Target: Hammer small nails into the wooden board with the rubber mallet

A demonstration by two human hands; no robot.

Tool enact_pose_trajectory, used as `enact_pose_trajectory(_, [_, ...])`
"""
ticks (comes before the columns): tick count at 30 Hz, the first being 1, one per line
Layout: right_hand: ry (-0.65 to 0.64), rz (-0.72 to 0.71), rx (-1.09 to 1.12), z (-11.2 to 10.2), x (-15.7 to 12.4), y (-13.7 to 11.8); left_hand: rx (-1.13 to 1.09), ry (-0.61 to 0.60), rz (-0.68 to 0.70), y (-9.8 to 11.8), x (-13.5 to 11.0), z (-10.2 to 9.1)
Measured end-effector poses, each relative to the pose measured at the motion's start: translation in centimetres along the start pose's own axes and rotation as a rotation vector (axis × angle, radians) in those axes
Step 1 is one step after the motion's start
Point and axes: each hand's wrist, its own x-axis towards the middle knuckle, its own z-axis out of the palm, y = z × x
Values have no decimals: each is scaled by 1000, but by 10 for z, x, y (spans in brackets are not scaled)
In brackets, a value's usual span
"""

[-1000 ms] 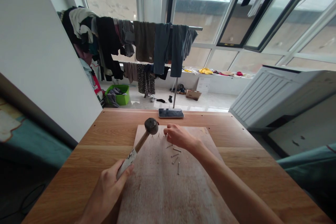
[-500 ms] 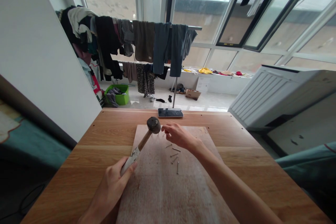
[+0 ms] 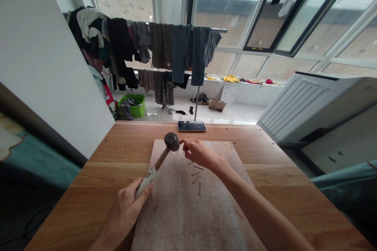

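On the worktop (image 3: 112,153), my left grip (image 3: 126,208) is wrapped tight round the hammer (image 3: 160,159) handle, its head poised over the board (image 3: 176,215). My right grip (image 3: 196,152) pinches a nail (image 3: 183,150) upright beside it. Several loose nails (image 3: 196,173) lie undriven, so I judge much is left.

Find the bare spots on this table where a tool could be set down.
Free: the table strip right of the board, the strip left of it beyond the left hand, and the board's near middle. Crowded: the board's far end, with hammer, right hand and loose nails.
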Motion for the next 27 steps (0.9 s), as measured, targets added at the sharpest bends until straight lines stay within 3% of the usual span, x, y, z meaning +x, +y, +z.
enact_pose_trajectory(12, [222, 158, 421, 34, -11, 25, 7, -22, 37, 6, 0, 6])
enact_pose_trajectory(27, [271, 170, 357, 39, -9, 30, 21, -95, 45, 22, 5, 20])
